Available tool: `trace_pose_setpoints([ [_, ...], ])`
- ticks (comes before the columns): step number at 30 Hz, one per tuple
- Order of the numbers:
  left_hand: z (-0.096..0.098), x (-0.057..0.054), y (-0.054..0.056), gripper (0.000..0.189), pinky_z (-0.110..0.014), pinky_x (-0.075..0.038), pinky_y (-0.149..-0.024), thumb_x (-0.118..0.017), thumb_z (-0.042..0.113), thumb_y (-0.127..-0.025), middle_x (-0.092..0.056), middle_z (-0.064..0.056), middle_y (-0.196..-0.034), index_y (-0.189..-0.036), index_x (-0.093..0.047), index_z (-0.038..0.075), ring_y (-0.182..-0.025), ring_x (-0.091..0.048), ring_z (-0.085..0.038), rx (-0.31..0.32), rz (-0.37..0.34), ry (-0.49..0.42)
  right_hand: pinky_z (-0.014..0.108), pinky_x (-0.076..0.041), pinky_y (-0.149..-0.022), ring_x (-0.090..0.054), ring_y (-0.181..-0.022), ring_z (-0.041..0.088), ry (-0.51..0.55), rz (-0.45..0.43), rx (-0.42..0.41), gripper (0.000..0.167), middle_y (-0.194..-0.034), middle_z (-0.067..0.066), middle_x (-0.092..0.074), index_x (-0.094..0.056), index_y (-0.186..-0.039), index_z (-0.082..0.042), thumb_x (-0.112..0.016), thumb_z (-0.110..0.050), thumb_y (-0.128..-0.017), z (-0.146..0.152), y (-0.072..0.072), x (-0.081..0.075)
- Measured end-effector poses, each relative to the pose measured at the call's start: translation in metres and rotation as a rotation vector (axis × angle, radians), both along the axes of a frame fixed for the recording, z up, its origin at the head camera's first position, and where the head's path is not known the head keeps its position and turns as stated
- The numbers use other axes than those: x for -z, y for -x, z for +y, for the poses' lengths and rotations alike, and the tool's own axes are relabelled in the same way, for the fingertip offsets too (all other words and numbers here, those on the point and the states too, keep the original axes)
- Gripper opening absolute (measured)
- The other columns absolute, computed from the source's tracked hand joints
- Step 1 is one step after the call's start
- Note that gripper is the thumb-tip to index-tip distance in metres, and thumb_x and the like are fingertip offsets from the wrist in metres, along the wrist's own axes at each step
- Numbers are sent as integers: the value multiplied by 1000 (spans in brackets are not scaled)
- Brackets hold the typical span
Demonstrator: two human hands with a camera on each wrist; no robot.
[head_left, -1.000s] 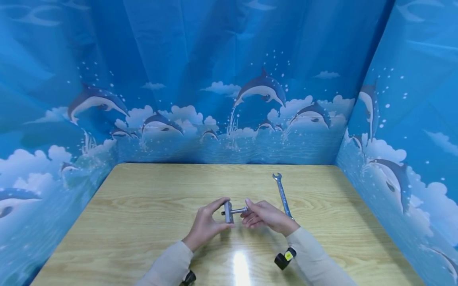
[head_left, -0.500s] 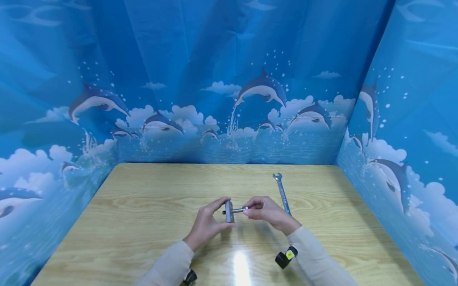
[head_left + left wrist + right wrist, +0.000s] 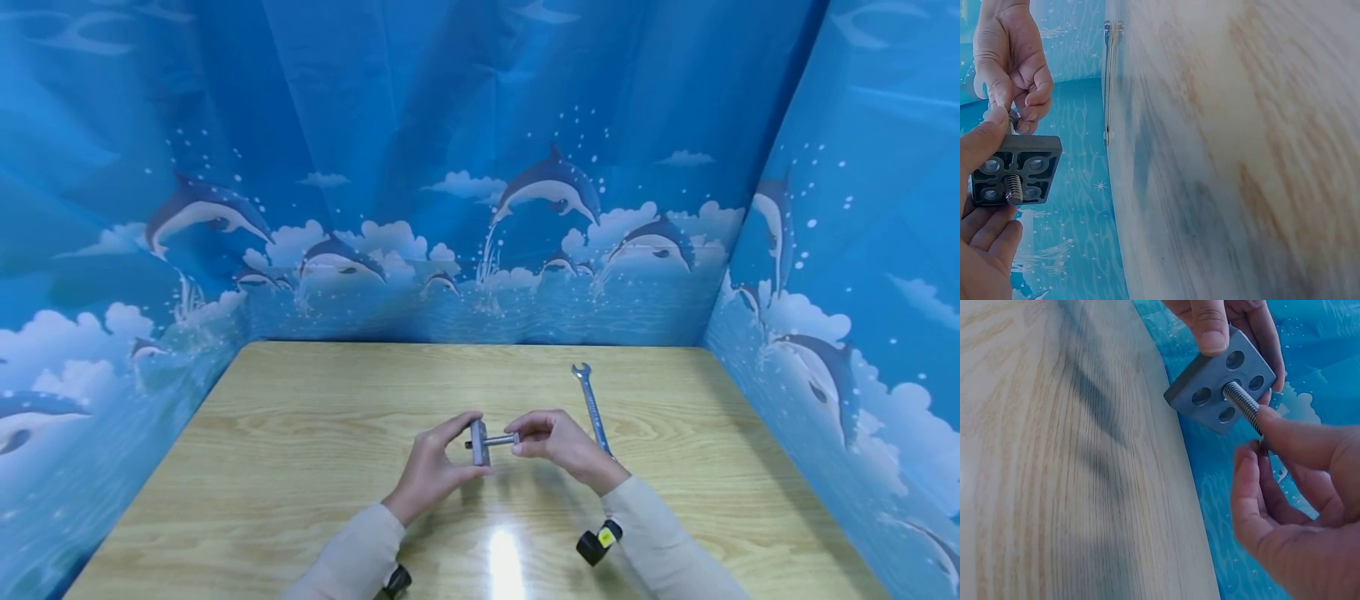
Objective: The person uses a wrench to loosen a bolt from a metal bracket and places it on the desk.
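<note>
Light wood-grain worktop, with a bright glare spot at its near edge. Open-ended metal spanner lies flat on the worktop right of centre, its jaw end pointing far, its handle running near. In the left wrist view the spanner shows as a thin bar lying on the wood. Blue curtain printed with dolphins, clouds and water closes off the far, left and right sides.

Wrench right of plate (on table)
</note>
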State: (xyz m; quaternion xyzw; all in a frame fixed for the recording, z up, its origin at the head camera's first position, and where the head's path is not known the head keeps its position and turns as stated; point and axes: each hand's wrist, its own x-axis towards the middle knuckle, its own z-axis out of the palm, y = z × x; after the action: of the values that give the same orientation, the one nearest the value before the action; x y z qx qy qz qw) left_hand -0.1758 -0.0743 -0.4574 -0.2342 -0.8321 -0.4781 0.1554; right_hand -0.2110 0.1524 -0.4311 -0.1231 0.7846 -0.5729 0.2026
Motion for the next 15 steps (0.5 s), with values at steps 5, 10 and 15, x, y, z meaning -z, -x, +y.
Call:
trace_pose_setpoints([
  [5,0,0,0,75,-32,-49,-101,-89,11,-61,-61,-10,-129,-130,-58,12,-118,-59,-20,1,1,12,39,-55,-94,-63,-103,25,27,-44,-54,50,-115,13,-65,-58,-126,2,-62,-35,-94,2,0,1],
  [10,1,1,1,75,-32,-48,-102,-89,12,-61,-61,-14,-128,-129,-59,9,-118,-59,-22,3,13,9,42,-58,-88,-68,-87,23,56,-154,-81,72,-96,13,-69,-60,-114,13,-42,-55,-98,2,-1,4],
  [15,1,3,2,75,-31,-48,-103,-90,11,-60,-62,-12,-128,-128,-59,9,-118,-59,-22,-4,23,13,30,-61,-73,-64,-71,12,59,-209,-79,69,-81,5,-67,-66,-100,8,-42,-57,-97,0,-1,5],
])
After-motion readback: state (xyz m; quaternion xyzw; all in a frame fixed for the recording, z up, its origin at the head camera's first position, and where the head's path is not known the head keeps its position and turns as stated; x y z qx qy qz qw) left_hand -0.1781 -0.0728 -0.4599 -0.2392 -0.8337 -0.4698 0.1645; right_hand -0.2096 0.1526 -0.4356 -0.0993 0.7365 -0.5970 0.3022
